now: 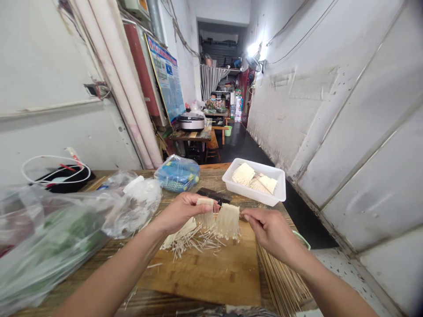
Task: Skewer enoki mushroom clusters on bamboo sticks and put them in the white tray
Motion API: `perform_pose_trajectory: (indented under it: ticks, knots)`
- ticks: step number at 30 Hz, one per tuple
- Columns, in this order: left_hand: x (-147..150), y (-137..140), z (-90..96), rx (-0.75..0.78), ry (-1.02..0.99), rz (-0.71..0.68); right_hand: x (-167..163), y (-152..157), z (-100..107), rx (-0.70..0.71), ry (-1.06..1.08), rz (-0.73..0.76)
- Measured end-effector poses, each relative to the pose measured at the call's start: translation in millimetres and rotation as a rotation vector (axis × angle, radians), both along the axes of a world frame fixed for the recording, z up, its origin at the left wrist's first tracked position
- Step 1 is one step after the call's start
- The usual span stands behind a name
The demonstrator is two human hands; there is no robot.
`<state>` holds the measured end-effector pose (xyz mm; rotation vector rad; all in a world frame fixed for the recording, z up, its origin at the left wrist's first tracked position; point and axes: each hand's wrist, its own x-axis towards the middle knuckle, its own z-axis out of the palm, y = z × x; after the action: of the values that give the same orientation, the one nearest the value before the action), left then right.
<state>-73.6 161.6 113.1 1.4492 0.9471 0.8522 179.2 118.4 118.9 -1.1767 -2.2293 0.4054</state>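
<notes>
Gingerly held, two pale slabs of enoki mushroom hang between a worker's hands: the first slab is clamped between the thumb and fingers of the left hand, while the second slab hangs just beside it, at the fingertips of the right hand, which are pinched on what looks like the end of a thin stick. Both should prove light, soft and a little slick, their strands apt to tear or shed; the dense top edge seems the surer place to grip. Loose strands litter the cutting board below the left hand, and what appears to be a dark blade lies just beyond its fingers, a hazard to any careless reach. Beyond the right hand, a white tray carries more pale bunches; beneath the right forearm lies a sheaf of sticks. Outside the left forearm, plastic bags crowd the side, with a blue bag past the left hand.
</notes>
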Motion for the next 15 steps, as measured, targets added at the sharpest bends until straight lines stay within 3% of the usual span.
perform_pose_trajectory:
  ticks: [8,15]
  knots:
    - [6.3,0.4,-5.0,-0.113,-0.061,0.046,-0.6,4.3,-0.4,-0.038,0.040,0.024]
    - [4.6,-4.2,-7.6,-0.172,-0.265,0.032,3.8,9.8,-5.1,-0.118,0.168,0.044]
